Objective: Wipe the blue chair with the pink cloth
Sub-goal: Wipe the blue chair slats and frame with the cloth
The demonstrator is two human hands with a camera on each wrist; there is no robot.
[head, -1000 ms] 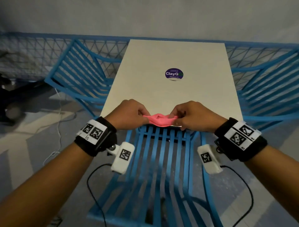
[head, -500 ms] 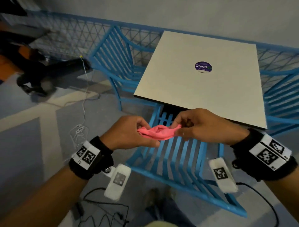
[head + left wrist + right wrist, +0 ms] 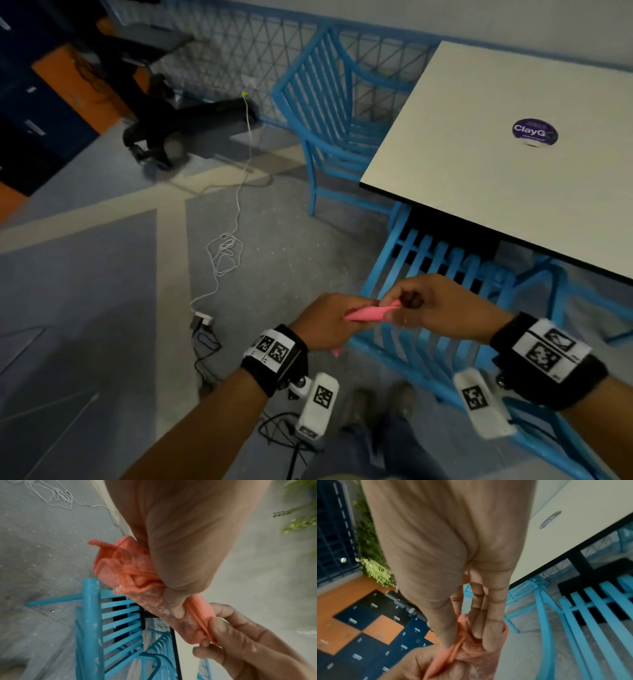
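The pink cloth is bunched into a short, crumpled roll, stretched between the two hands above the near edge of the blue chair. From the left wrist view its fabric looks salmon-orange, folded in thick soft ridges, with a frayed corner sticking out past the heel of the palm and pale dusty specks on its underside. One small tip of it pokes out below the left hand.

The left hand is clenched round one end of the cloth, fingers curled over it and knuckles turned up. The right hand pinches the other end between thumb and fingertips, its fingers bent inward, wrist raised slightly higher than the left. The two hands sit close together, almost touching, with only a short span of cloth showing between them. Both forearms reach forward, each with a black wrist band carrying printed markers.

The chair under the hands is made of slatted blue bars, its seat pushed partly beneath a white table that bears a round purple sticker. A second blue chair stands beside the table's far left side. A white cable lies coiled on the grey floor, well apart from the hands.
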